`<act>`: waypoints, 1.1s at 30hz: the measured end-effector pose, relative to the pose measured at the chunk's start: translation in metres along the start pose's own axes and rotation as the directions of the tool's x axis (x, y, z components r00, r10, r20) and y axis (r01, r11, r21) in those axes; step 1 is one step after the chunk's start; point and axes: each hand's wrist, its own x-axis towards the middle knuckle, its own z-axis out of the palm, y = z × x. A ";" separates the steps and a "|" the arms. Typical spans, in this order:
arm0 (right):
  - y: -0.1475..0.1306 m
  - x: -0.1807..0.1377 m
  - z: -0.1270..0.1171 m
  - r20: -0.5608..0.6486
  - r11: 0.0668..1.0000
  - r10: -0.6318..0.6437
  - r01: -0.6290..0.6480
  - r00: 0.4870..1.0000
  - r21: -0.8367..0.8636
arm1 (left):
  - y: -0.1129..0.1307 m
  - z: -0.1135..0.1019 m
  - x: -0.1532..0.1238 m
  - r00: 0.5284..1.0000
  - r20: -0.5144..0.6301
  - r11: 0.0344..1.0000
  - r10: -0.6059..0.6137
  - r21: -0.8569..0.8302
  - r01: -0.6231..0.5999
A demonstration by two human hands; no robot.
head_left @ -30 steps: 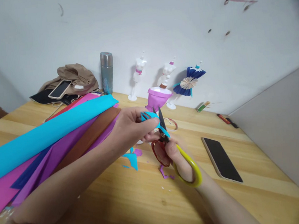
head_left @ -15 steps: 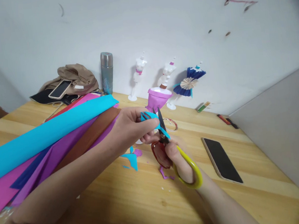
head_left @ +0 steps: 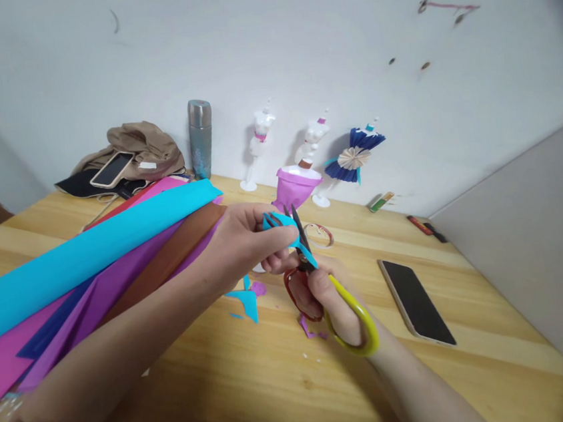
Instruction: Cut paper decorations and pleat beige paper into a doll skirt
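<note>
My left hand [head_left: 251,237] pinches a small folded piece of blue crepe paper [head_left: 283,225] between thumb and fingers. In my right hand [head_left: 334,299] are scissors [head_left: 356,324] with one yellow and one red handle loop; my thumb goes through the yellow loop. Their dark blades are slightly apart and lie against the blue paper, and a narrow strip of it hangs down along them. Just behind the blades stands a mini mannequin with a purple paper skirt [head_left: 293,186]. Blue paper scraps [head_left: 245,303] and purple bits lie on the table below my hands.
Coloured paper sheets [head_left: 93,237] are stacked at left. Behind them are a brown cloth [head_left: 149,148], a phone [head_left: 112,170] and a steel flask [head_left: 201,139]. Two more mannequins stand by the wall, one in a dark blue pleated dress [head_left: 356,156]. A larger phone [head_left: 416,301] lies at right.
The scissor blades have closed a little on the blue paper. My left hand keeps its pinch, and the view has shifted very slightly.
</note>
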 end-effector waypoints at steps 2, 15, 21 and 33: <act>0.000 -0.001 0.000 -0.007 0.999 0.025 -0.024 1.000 0.042 | 0.000 -0.001 0.000 1.000 0.021 1.000 -0.001 0.005 0.001; -0.013 0.012 -0.003 -0.334 0.963 0.029 0.063 0.942 0.261 | -0.008 -0.013 0.011 0.960 0.274 0.987 -0.059 0.160 0.015; -0.019 0.014 -0.007 -0.361 0.985 0.130 -0.077 0.923 0.156 | -0.010 -0.013 0.013 0.905 0.357 0.923 -0.231 0.376 0.087; -0.021 0.015 -0.006 -0.342 0.990 0.142 -0.128 0.929 0.062 | -0.011 -0.010 0.014 0.896 0.323 0.879 -0.304 0.458 0.133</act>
